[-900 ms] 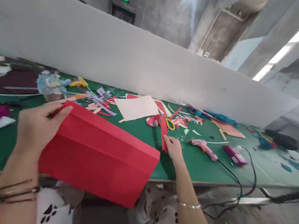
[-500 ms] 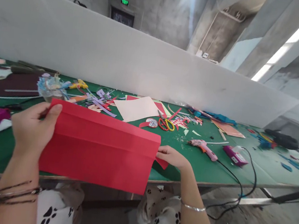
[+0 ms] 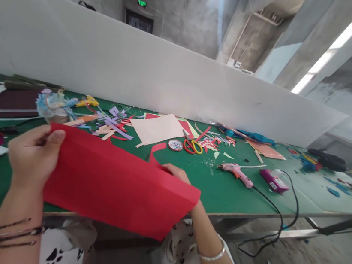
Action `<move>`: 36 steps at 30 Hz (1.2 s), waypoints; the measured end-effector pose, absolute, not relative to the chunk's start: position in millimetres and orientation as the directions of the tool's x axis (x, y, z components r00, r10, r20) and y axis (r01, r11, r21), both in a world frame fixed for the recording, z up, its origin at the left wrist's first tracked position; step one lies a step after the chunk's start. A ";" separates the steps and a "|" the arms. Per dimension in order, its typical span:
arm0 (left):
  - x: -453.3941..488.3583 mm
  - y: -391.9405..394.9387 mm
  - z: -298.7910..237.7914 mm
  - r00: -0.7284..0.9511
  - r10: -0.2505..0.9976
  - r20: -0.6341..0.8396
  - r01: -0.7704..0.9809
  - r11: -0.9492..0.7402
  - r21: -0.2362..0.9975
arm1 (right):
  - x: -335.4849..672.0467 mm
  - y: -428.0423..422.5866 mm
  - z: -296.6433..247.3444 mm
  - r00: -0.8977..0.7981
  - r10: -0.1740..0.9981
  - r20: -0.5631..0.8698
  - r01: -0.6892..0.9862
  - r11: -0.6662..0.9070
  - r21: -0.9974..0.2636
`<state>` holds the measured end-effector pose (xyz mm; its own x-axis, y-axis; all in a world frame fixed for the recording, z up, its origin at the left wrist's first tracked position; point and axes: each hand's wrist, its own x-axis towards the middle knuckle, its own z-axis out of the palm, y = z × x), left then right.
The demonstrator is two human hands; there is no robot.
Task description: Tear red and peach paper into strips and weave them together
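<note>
A large red paper sheet (image 3: 107, 183) hangs tilted in front of me over the table's near edge, its right end lower. My left hand (image 3: 38, 155) is closed on its upper left corner, thumb on the front. Behind the sheet's upper right part is my right hand (image 3: 177, 173), its fingers mostly hidden. A narrow red paper strip (image 3: 157, 149) sticks up curled beside those fingers and seems to be held in them. Just beyond lie a round tin (image 3: 175, 145) and scissors (image 3: 192, 146) with red and yellow handles.
On the green table (image 3: 167, 198) lie a pale paper sheet (image 3: 160, 129), purple paper scraps (image 3: 115, 124) and a pink glue gun (image 3: 237, 174). Its black cord (image 3: 270, 201) hangs over the front edge near a purple box (image 3: 273, 181). A white panel (image 3: 157, 73) stands behind.
My right hand has moved from the sheet's right edge to behind it, further left. The sheet has tilted and bowed, its right end lower. The red strip now stands up above the sheet.
</note>
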<state>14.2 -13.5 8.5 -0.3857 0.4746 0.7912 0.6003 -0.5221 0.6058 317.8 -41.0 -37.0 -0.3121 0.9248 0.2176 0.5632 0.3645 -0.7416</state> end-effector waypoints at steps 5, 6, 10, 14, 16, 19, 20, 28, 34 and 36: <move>15.2 -14.4 7.3 -0.448 0.542 0.711 0.463 -0.540 0.703 | 299.0 -56.9 -23.0 -0.509 0.795 0.329 0.308 0.526 -0.793; 13.8 -13.2 5.6 -0.452 0.550 0.702 0.459 -0.532 0.712 | 301.7 -54.8 -22.7 -0.521 0.793 0.315 0.248 0.494 -0.833; 8.7 -8.4 -0.4 -0.485 0.566 0.667 0.465 -0.479 0.745 | 330.5 -34.8 -32.4 -0.389 0.908 0.154 0.216 0.253 -0.943; 9.8 -8.1 -0.3 -0.528 0.580 0.620 0.415 -0.461 0.785 | 359.7 -23.9 -46.4 -0.135 0.988 0.069 0.639 0.140 -0.756; 11.6 -8.8 1.0 -0.543 0.585 0.602 0.394 -0.456 0.798 | 365.5 -25.2 -50.2 -0.043 0.996 0.078 0.817 0.080 -0.571; 13.7 -8.6 2.1 -0.556 0.590 0.585 0.403 -0.425 0.811 | 363.9 -29.2 -52.6 -0.011 0.994 0.106 0.910 0.054 -0.410; 13.8 -7.9 2.0 -0.558 0.590 0.584 0.417 -0.409 0.812 | 362.1 -29.9 -53.1 -0.011 0.993 0.120 0.921 0.056 -0.385; 7.4 -1.5 -0.2 -0.559 0.608 0.564 0.491 -0.306 0.816 | 359.0 -26.6 -52.6 0.040 0.946 0.322 0.970 0.041 -0.240; 4.5 -2.9 -0.2 -0.514 0.588 0.625 0.565 -0.317 0.762 | 359.3 -27.0 -60.9 -0.177 0.947 0.267 0.920 0.256 -0.297; 5.2 -3.4 0.3 -0.502 0.586 0.636 0.571 -0.328 0.753 | 357.8 -26.4 -65.7 -0.207 0.940 0.270 0.909 0.287 -0.302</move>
<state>5.2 -3.4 0.3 -0.5019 0.5861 0.6361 0.5709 -0.3279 0.7527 357.8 -26.4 -65.7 -0.2069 0.9403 0.2703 0.9093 0.2868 -0.3016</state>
